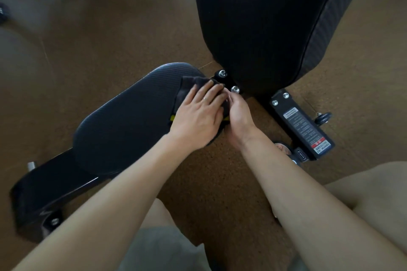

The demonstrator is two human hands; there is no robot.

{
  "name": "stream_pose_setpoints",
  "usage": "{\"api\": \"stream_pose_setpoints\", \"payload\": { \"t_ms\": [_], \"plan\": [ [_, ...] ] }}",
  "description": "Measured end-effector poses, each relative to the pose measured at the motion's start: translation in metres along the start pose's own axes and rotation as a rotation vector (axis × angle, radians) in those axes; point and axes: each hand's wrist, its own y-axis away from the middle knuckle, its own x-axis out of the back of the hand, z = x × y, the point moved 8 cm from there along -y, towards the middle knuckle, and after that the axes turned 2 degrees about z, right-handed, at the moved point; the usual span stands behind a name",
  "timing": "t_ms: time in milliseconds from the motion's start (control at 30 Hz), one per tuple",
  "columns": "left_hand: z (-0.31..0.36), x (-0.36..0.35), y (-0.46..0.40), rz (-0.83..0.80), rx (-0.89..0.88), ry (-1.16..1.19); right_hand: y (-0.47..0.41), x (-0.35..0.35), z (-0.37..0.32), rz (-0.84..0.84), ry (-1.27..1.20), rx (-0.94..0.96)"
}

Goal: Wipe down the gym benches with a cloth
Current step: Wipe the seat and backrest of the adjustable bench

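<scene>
Head view: left hand (196, 114) flat, fingers straight, pressing dark cloth (189, 83) onto seat pad (132, 114); right hand (239, 112) pinching cloth edge

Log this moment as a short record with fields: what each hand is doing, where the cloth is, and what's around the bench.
left hand: left hand lies flat, fingers straight, pressing the cloth
right hand: right hand pinches the cloth's edge
cloth: dark cloth, on the seat pad's end nearest the backrest
seat pad: black seat pad, low
backrest: black backrest, raised
frame: black frame with warning label
floor: brown floor
</scene>
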Motion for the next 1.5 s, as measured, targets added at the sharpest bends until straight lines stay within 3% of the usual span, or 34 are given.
{"api": "stream_pose_setpoints", "payload": {
  "t_ms": [167,400,600,867,1033,1267,1500],
  "plan": [
    [0.008,-0.002,0.067,0.018,-0.055,-0.069,0.008,-0.008,-0.005,0.027,0.137,0.002],
    [-0.054,0.007,0.149,0.04,-0.034,-0.252,0.006,-0.016,-0.011,0.138,0.439,0.164],
    [-0.067,0.015,0.162,0.043,0.015,-0.29,0.002,-0.014,-0.009,0.124,0.421,0.15],
    [0.011,-0.01,0.075,0.046,-0.146,-0.267,0.001,-0.013,-0.005,0.104,0.398,0.112],
    [-0.026,0.009,0.115,0.076,-0.137,-0.225,0.006,-0.018,-0.011,0.164,0.452,0.153],
    [-0.124,0.035,0.219,-0.036,-0.029,-0.289,0.014,-0.019,-0.014,0.326,0.492,0.278],
    [-0.092,0.022,0.187,0.003,-0.013,-0.284,0.014,-0.018,-0.016,0.413,0.545,0.336]
  ]
}}
